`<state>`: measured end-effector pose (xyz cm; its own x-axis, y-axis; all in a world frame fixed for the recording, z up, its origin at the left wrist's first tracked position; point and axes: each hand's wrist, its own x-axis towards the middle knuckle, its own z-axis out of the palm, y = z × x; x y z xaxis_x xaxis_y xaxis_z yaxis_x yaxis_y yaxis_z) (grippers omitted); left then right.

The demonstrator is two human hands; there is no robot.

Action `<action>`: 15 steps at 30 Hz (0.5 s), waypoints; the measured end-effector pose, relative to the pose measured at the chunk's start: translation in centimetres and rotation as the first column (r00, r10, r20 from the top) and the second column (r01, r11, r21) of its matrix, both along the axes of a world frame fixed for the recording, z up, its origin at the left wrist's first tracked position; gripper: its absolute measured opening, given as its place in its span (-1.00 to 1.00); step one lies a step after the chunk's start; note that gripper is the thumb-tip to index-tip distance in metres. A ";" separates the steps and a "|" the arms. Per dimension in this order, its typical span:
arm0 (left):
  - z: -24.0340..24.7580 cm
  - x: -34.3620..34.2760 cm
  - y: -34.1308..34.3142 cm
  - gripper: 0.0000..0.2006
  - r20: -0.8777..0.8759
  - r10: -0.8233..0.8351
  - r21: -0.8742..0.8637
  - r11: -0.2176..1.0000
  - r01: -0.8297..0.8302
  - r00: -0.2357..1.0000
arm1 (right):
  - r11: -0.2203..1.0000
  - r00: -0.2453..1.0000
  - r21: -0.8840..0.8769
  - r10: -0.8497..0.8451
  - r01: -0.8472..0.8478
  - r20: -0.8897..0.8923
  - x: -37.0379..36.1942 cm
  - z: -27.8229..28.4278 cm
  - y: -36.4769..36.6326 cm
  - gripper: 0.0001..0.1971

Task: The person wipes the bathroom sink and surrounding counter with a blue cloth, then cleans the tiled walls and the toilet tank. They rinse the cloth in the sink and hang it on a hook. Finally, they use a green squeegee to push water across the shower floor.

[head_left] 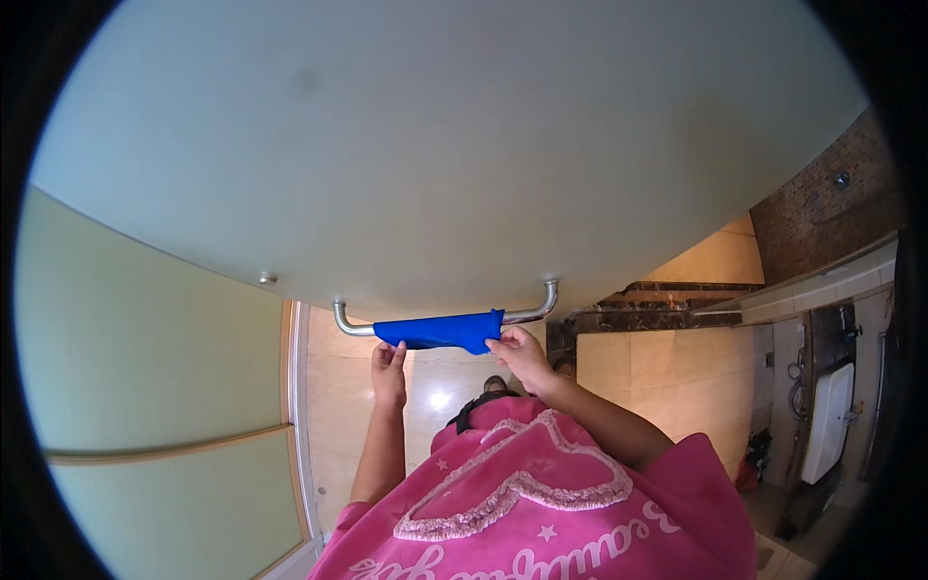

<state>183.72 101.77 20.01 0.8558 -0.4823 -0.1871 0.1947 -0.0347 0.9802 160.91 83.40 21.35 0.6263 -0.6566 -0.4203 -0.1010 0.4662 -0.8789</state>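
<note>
A blue cloth (438,332) hangs folded over a shiny metal bar handle (528,314), which is fixed to a large pale, smooth panel (406,174). Pinched between the fingers of my left hand (390,375) is the cloth's lower edge, left of its middle. My right hand (523,359) grips the lower right corner with thumb and fingers. The bar shows bare at both ends of the cloth. Whatever part of the cloth lies behind the bar is hidden.
A small metal knob (268,278) sits on the panel, left of the bar. Pale green panels (164,338) with a wooden frame stand at the left. On the right are a tiled floor (667,387), a dark stone sill (667,298) and a white basin (828,422).
</note>
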 end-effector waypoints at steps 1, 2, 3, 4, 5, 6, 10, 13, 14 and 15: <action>0.1 -0.2 0.1 -0.82 0.025 0.001 0.015 1.000 -0.002 1.000 | 1.000 1.000 -0.011 -0.016 0.016 -0.002 0.1 0.0 0.1 -0.69; 0.3 -0.2 0.1 -0.86 0.048 0.018 0.008 1.000 -0.019 0.999 | 1.000 1.000 -0.026 -0.017 0.017 -0.026 0.0 0.1 0.0 -0.70; 0.5 -0.2 0.1 -0.89 0.073 0.035 0.000 0.999 -0.035 0.997 | 0.996 0.999 -0.092 -0.013 0.008 -0.052 0.0 0.1 -0.2 -0.72; 0.9 0.0 0.1 -0.91 0.094 0.067 -0.031 0.997 -0.064 0.993 | 0.988 0.997 -0.158 -0.013 0.001 -0.079 -0.1 -0.1 -0.4 -0.73; 1.3 0.4 0.1 -0.91 0.113 0.076 -0.055 0.996 -0.070 0.991 | 0.962 0.994 -0.272 -0.010 -0.020 -0.109 -0.1 -0.3 -0.9 -0.75; 1.7 0.8 0.0 -0.90 0.132 0.084 -0.077 0.994 -0.074 0.988 | 0.944 0.990 -0.328 -0.011 -0.035 -0.140 -0.5 -0.4 -1.4 -0.76; 3.6 3.3 -0.2 -0.86 0.254 0.087 -0.021 0.996 -0.085 0.963 | 0.969 0.991 -0.245 -0.072 0.042 -0.114 -0.2 2.5 -2.3 -0.77; 5.0 4.3 -1.1 -0.86 0.359 0.126 -0.003 0.991 -0.134 0.925 | 0.974 0.986 -0.166 -0.165 0.156 -0.037 0.1 4.2 -2.3 -0.75; 4.8 4.5 -1.3 -0.86 0.376 0.123 0.007 0.991 -0.135 0.919 | 0.972 0.980 -0.132 -0.198 0.195 -0.014 0.0 4.5 -2.4 -0.74; 4.8 4.8 -1.5 -0.86 0.393 0.119 0.015 0.991 -0.136 0.912 | 0.971 0.975 -0.091 -0.221 0.220 -0.003 -0.1 4.6 -2.3 -0.73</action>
